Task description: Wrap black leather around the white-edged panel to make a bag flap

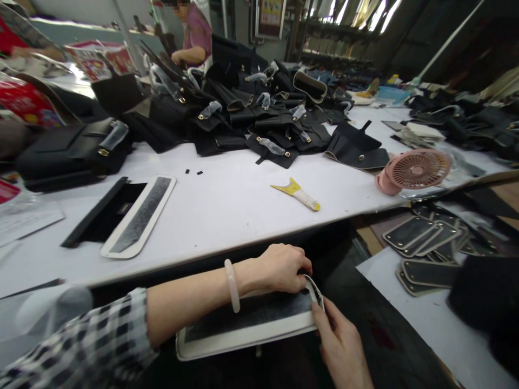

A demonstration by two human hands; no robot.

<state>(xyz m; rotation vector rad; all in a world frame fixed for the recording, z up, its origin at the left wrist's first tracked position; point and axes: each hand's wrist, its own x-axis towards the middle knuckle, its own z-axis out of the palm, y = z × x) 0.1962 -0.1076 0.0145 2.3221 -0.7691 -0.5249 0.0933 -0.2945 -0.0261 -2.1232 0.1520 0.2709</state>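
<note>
Pink fan [419, 170] on white table [227, 210], blue tub [392, 95], framed poster [270, 18]

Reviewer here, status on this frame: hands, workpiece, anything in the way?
Left hand curled at far right corner of white-bordered black panel. Right hand grips its right end. Left forearm hides part of the panel.

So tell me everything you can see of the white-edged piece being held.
The white-edged piece is long, with rounded corners: a mottled dark middle inside a pale border, possibly leather. It slants in front of the white table. The left hand touches its upper right corner; the right hand grips its right end.
</note>
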